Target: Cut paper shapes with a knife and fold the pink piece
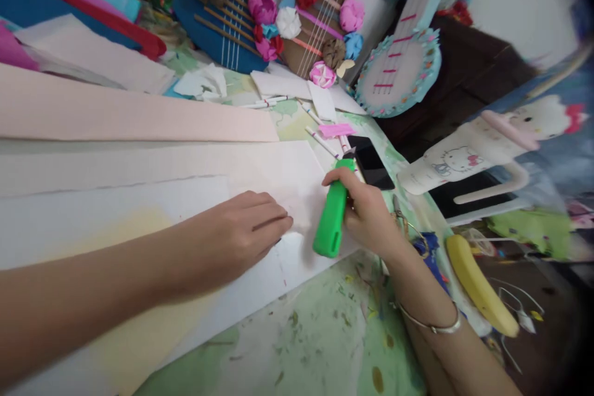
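Note:
My left hand (241,235) lies flat with fingers together on a large white sheet (139,223) spread over the table. My right hand (366,213) is closed around a green utility knife (330,216), held upright just past the sheet's right edge, a little right of my left fingertips. A silver bangle (431,323) sits on my right wrist.
A black phone (371,163), a pink strip (336,130) and markers (320,141) lie behind the knife. Paper-flower guitar models (399,55) and coloured foam sheets (69,6) crowd the back. A yellow handle (480,288) lies at the right, near a Hello Kitty chair (468,164).

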`<action>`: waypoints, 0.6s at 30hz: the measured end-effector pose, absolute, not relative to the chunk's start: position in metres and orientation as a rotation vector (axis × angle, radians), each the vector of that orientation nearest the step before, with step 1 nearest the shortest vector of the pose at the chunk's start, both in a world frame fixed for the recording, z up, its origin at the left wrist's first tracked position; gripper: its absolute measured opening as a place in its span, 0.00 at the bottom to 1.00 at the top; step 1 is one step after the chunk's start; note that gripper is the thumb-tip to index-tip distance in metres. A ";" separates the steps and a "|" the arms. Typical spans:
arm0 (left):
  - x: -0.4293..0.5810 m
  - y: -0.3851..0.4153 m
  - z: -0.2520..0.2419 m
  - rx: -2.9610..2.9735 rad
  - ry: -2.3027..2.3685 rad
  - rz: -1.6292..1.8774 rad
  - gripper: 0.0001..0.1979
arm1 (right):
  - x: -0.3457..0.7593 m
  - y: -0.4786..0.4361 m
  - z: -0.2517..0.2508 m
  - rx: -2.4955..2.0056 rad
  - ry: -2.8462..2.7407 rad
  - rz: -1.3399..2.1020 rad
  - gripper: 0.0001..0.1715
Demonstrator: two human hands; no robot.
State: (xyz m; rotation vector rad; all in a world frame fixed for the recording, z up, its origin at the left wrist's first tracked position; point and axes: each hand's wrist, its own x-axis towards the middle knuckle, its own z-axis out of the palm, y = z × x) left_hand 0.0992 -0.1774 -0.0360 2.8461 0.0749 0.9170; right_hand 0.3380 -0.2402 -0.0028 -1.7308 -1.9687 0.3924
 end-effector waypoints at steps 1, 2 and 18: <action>0.098 -0.176 -0.036 2.840 0.055 0.917 0.13 | 0.340 -0.240 0.000 -1.784 -2.054 0.351 0.24; 0.098 -0.175 -0.036 2.837 0.036 0.909 0.14 | 0.341 -0.241 0.003 -1.812 -2.105 0.335 0.26; 0.097 -0.164 -0.048 2.947 0.205 1.133 0.28 | 0.386 -0.282 0.049 -3.000 -1.632 0.200 0.19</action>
